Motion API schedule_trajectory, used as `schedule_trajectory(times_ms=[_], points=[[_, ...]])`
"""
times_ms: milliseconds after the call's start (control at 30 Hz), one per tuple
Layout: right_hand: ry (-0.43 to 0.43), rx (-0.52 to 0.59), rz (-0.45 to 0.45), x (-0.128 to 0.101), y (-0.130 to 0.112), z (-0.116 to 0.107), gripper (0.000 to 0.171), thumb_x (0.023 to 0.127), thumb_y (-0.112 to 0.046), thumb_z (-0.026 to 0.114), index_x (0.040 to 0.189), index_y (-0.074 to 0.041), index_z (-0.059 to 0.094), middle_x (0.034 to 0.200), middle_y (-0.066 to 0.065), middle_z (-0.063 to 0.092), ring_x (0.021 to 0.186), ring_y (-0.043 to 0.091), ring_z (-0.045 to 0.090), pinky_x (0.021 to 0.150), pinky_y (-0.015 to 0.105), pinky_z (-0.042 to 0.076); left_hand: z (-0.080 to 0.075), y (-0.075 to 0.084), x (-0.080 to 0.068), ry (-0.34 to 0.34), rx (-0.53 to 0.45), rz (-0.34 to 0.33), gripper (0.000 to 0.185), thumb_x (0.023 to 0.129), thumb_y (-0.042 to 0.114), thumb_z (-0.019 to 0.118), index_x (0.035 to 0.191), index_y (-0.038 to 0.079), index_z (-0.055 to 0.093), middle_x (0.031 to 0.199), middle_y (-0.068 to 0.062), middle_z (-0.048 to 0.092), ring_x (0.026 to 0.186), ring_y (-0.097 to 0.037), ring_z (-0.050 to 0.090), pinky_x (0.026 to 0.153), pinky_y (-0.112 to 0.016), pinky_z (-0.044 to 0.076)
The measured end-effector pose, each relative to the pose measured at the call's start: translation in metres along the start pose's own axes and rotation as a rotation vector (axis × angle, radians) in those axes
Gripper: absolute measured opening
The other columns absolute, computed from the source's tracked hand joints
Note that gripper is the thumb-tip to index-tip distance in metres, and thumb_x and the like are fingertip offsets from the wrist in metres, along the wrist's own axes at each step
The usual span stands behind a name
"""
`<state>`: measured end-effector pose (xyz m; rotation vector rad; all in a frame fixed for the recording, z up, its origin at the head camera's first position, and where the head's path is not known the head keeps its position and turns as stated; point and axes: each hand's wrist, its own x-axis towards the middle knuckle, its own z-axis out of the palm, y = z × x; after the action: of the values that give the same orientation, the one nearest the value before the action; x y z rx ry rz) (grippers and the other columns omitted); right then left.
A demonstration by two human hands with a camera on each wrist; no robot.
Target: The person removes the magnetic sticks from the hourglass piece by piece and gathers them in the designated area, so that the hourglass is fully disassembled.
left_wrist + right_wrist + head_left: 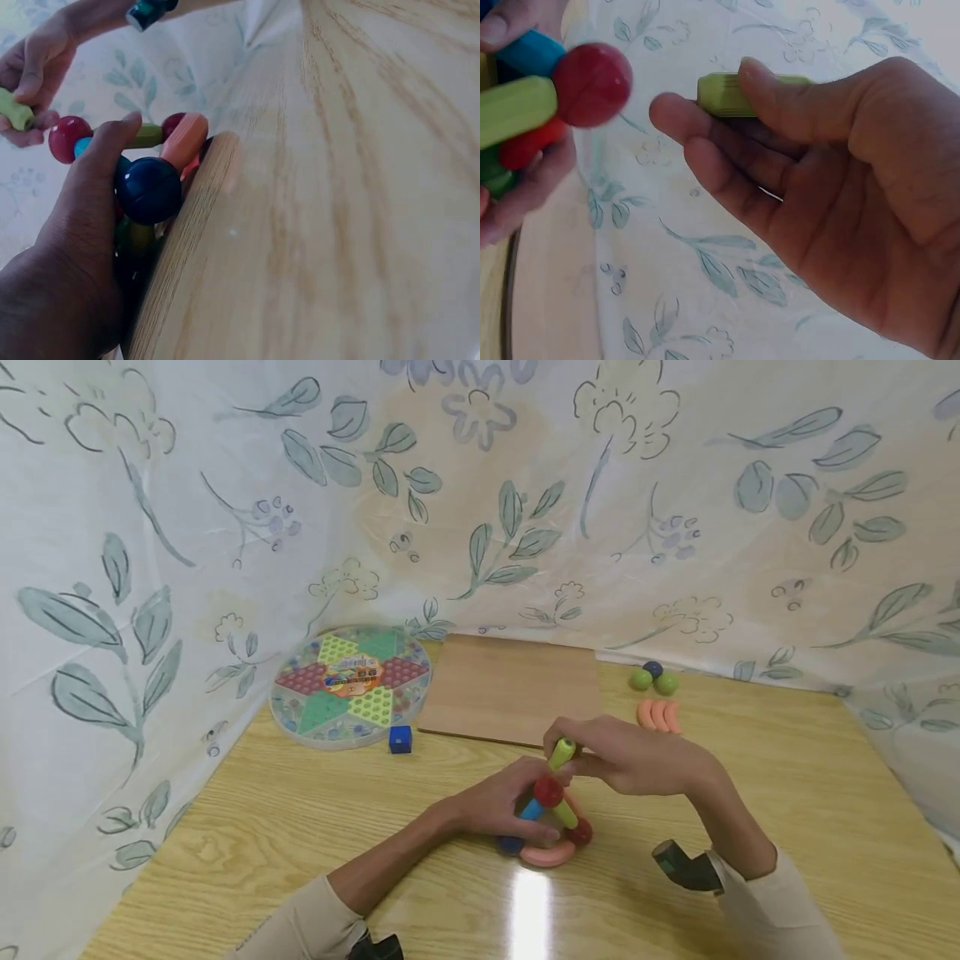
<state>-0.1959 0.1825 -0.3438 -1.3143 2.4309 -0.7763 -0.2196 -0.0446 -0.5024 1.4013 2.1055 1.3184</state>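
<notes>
Two hands at work above a wooden tabletop (757, 793). The left hand (487, 806) has its fingers curled round one ball-and-rod assembly (549, 791), thumb on the near side; the assembly sits in front of the one wooden board (517, 685). The right hand (633, 756) pinches one loose green rod (562, 753) between thumb and fingers, the gap closed to the rod's thickness; the right-wrist view shows this rod apart from the assembly.

Visible parts of the assembly: two red balls, one at the top and one low at the right (581, 832); one dark blue ball (148, 190) low at the left; one blue rod (532, 811) and one fixed green rod (566, 815) descending from the top ball; one red rod (534, 144); and two curved salmon pieces (547, 854), the nearer spanning the two low balls. Other parts are hidden by the left hand, so the full count cannot be told.

Elsewhere: three spare balls at the right rear, two green (666, 683) and one navy (653, 670); three spare curved pieces (658, 716) side by side just in front of them; one round star-patterned game board (330, 727) at the left rear; one blue cube (401, 740) just beside its near edge.
</notes>
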Motion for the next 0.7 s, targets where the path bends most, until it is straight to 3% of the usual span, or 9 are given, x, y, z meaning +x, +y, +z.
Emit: schedule_trajectory(times_ms=[133, 300, 433, 567, 700], points=[[0.097, -0.104, 0.031, -0.008, 0.002, -0.010, 0.020, 0.103, -0.015, 0.066, 0.122, -0.017, 0.060, 0.111, -0.008, 0.069, 0.098, 0.003, 0.065, 0.087, 0.027, 0.057, 0.000, 0.002, -0.003, -0.002, 0.035, -0.053, 0.061, 0.090, 0.035, 0.077, 0.142, 0.018, 0.050, 0.140, 0.003, 0.056, 0.131, -0.008, 0.048, 0.114, -0.030, 0.042], [0.230, -0.195, 0.085, -0.023, 0.009, -0.025, 0.026, 0.098, -0.012, 0.073, 0.121, -0.017, 0.062, 0.116, -0.008, 0.070, 0.108, 0.006, 0.068, 0.091, 0.030, 0.058, 0.001, 0.002, 0.000, -0.003, 0.071, -0.009, 0.060, 0.090, 0.036, 0.077, 0.141, 0.014, 0.053, 0.138, 0.003, 0.061, 0.133, -0.009, 0.050, 0.118, -0.034, 0.039], [0.300, -0.235, 0.133, -0.038, 0.019, -0.039, 0.024, 0.095, -0.012, 0.076, 0.114, -0.016, 0.062, 0.099, -0.012, 0.070, 0.088, 0.002, 0.065, 0.075, 0.025, 0.056, 0.002, 0.002, -0.001, 0.007, 0.068, -0.037, 0.062, 0.090, 0.035, 0.078, 0.143, 0.015, 0.053, 0.140, 0.002, 0.060, 0.135, -0.009, 0.048, 0.119, -0.035, 0.039], [0.289, -0.207, 0.246, -0.054, 0.032, -0.053, 0.032, 0.096, -0.016, 0.076, 0.119, -0.011, 0.054, 0.075, -0.011, 0.060, 0.066, 0.000, 0.054, 0.061, 0.023, 0.047, 0.002, 0.004, -0.002, 0.004, 0.057, -0.073, 0.063, 0.090, 0.036, 0.078, 0.144, 0.017, 0.051, 0.140, 0.002, 0.058, 0.134, -0.009, 0.048, 0.118, -0.034, 0.040], [0.207, -0.122, 0.448, -0.070, 0.051, -0.062, 0.046, 0.100, -0.024, 0.072, 0.129, -0.004, 0.042, 0.070, -0.004, 0.054, 0.063, 0.007, 0.049, 0.060, 0.026, 0.043, 0.001, 0.006, -0.002, 0.000, 0.060, -0.081, 0.063, 0.090, 0.037, 0.077, 0.144, 0.017, 0.051, 0.139, 0.003, 0.058, 0.134, -0.009, 0.048, 0.118, -0.034, 0.040]])
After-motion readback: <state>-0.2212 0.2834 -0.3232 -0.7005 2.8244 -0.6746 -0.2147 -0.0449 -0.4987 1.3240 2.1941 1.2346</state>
